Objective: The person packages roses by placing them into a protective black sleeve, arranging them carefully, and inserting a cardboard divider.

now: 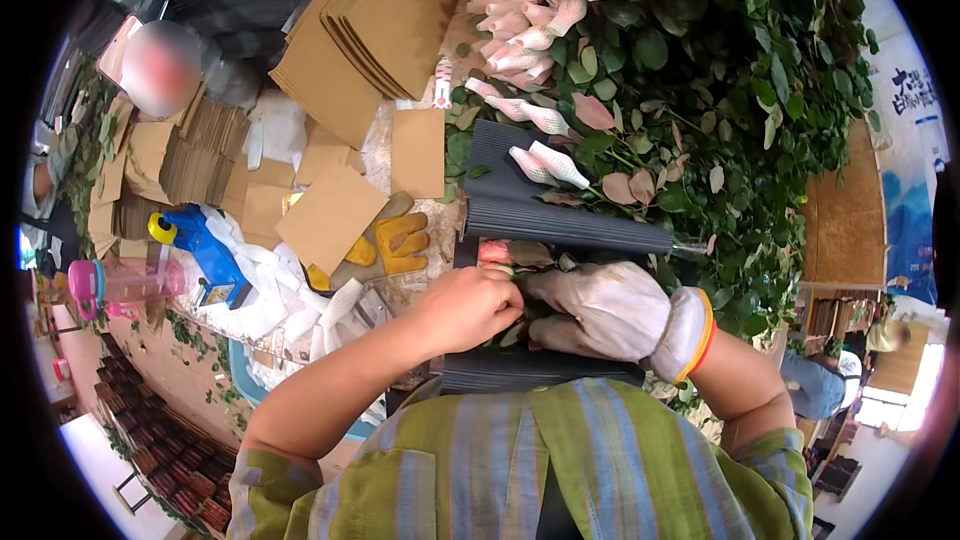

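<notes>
My bare left hand is closed, fingers curled beside a pink rose head and green leaves; what it pinches is hidden. My right hand, in a white glove with a yellow-orange cuff, curls over leafy stems at the rose's right, its grip hidden. Both are above a dark ridged sheet at my waist. Just beyond lies a rolled dark corrugated wrap, with two roses in white mesh sleeves above it. A larger pile of sleeved rose heads and foliage fills the back right.
Cardboard stacks, loose cards, yellow gloves, white mesh sleeves, a blue tape dispenser and a pink-lidded bottle crowd the left. A blue bin is below. Another person is at far right.
</notes>
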### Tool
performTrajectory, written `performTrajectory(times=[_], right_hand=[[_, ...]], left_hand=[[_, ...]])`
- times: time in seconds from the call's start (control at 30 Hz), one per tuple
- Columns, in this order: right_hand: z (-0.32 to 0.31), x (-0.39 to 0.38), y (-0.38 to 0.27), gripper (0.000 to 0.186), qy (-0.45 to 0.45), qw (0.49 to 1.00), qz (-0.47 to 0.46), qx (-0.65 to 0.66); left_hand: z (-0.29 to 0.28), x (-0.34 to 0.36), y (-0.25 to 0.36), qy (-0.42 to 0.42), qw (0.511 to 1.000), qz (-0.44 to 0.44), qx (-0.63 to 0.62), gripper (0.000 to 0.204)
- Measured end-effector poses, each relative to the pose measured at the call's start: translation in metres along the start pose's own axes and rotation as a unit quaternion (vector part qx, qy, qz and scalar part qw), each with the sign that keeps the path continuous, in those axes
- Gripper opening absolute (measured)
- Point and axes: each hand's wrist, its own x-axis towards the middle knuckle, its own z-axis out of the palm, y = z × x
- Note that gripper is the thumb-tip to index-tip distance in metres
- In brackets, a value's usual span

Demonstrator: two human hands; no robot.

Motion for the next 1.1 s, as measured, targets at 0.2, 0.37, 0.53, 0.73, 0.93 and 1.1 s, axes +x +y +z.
performTrajectory(times=[0.2,0.37,0.53,0.73,0.93,1.1], right_hand=[[0.032,0.0,0.015,0.022,-0.073,0.996,0.011,0.059],[0.025,-0.004,0.018,0.022,-0.121,0.991,-0.027,0.041],[0.029,-0.004,0.024,0.022,-0.148,0.987,-0.037,0.04],[0.015,-0.006,0.031,0.026,-0.21,0.972,-0.012,0.109],[0.033,0.011,0.023,0.03,-0.083,0.995,0.004,-0.05],[0.053,0.011,0.015,0.034,-0.04,0.998,0.0,-0.055]], left_hand=[[-0.016,-0.008,-0.004,0.144,0.984,0.015,-0.103,0.013],[-0.018,-0.037,-0.018,0.069,0.99,-0.091,-0.083,0.034],[0.006,-0.034,-0.027,-0.001,0.995,-0.083,-0.059,0.066],[0.031,-0.048,-0.044,0.061,0.992,-0.065,-0.084,0.058],[0.032,-0.048,-0.05,0.069,0.995,-0.042,-0.057,0.054],[0.031,-0.046,-0.048,0.055,0.996,-0.065,-0.017,0.057]])
